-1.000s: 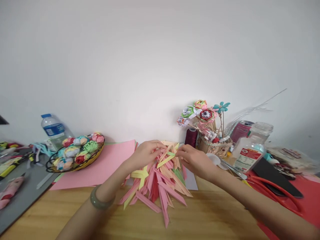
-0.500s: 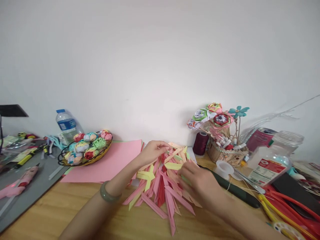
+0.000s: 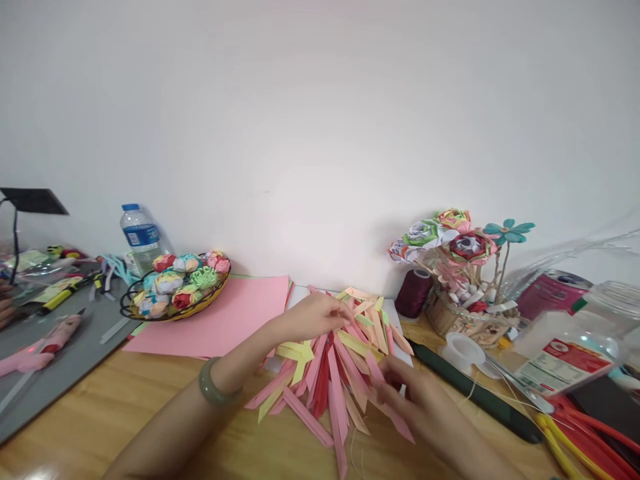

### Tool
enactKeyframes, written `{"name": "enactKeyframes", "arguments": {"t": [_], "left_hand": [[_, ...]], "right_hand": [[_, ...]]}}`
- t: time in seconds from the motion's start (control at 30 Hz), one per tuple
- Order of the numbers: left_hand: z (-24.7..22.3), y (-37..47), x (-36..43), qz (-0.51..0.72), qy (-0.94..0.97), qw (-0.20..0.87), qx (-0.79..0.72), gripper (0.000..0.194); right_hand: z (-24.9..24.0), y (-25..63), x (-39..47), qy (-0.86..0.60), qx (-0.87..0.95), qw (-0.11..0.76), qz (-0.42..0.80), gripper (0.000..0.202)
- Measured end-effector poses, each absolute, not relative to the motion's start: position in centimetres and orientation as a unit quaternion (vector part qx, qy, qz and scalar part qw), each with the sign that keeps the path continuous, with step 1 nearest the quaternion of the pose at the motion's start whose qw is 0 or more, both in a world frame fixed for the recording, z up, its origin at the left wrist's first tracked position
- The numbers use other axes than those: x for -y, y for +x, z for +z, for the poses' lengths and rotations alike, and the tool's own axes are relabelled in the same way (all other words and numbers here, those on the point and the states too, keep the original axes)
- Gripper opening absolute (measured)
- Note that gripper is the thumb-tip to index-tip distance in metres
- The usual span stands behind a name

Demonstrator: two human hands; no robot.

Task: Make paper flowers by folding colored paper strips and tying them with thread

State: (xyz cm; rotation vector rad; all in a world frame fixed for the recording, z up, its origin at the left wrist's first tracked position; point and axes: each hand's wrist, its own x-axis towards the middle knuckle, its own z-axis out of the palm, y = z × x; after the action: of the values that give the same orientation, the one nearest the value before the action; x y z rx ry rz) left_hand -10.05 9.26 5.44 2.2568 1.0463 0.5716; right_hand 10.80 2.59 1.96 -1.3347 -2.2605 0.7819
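Right hand (image 3: 425, 403) pinching a pink strip (image 3: 375, 370) at the near right of a folded-paper pile (image 3: 336, 387), left hand (image 3: 313, 317) curling its fingers (image 3: 343, 311) over the far part, their hold impossible to tell, pile lying on the wooden surface (image 3: 270, 447)

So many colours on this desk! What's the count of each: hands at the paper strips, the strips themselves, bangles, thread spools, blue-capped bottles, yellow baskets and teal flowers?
Hands: 2, left hand and right hand
Bangle: 1
Spool: 1
Bottle: 1
Basket: 1
Teal flower: 1
Total: 7, leaving out the strips, too overlapped to count
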Motion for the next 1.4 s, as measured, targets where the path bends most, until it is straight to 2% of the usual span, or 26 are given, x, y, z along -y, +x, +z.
{"name": "enactKeyframes", "arguments": {"t": [0.13, 0.3, 0.43, 0.6, 0.87, 0.93, 1.07, 1.17, 1.3, 1.4], "left_hand": [[5.5, -9.8, -8.9, 0.125, 0.904, 0.215, -0.348, 0.022], [4.8, -9.1, -8.7, 0.147, 0.908, 0.138, -0.367, 0.021], [3.8, -8.3, -8.5, 0.147, 0.911, 0.121, -0.367, 0.029], [3.4, -7.8, -8.4, 0.170, 0.883, 0.089, -0.429, 0.018], [3.7, -8.0, -8.1, 0.215, 0.795, 0.067, -0.564, 0.018], [4.1, -7.8, -7.8, 0.239, 0.780, 0.110, -0.569, 0.019], [5.0, -6.9, -6.7, 0.263, 0.747, 0.422, -0.442, 0.040], [5.3, -6.1, -5.6, 0.295, 0.657, 0.571, -0.395, 0.041], [5.3, -5.6, -4.7, 0.354, 0.538, 0.671, -0.366, 0.035], [5.3, -5.8, -5.0, 0.381, 0.500, 0.687, -0.364, 0.023]], "right_hand": [[2.6, 12.0, -4.3, -0.457, 0.752, 0.287, 0.379, 0.026], [3.7, 12.3, -6.1, -0.464, 0.727, 0.336, 0.378, 0.029], [3.6, 12.0, -6.7, -0.478, 0.717, 0.336, 0.381, 0.034], [3.3, 12.6, -6.7, -0.504, 0.697, 0.333, 0.387, 0.044], [3.5, 13.3, -5.8, -0.489, 0.744, 0.345, 0.297, 0.031], [3.6, 12.9, -5.3, -0.474, 0.762, 0.342, 0.280, 0.019], [4.1, 11.7, -4.2, -0.440, 0.802, 0.355, 0.190, 0.016], [3.9, 11.0, -3.5, -0.399, 0.852, 0.330, 0.081, 0.022], [3.7, 10.6, -2.9, -0.354, 0.882, 0.302, -0.069, 0.033], [4.2, 10.9, -2.7, -0.329, 0.897, 0.290, -0.062, 0.033]]}}
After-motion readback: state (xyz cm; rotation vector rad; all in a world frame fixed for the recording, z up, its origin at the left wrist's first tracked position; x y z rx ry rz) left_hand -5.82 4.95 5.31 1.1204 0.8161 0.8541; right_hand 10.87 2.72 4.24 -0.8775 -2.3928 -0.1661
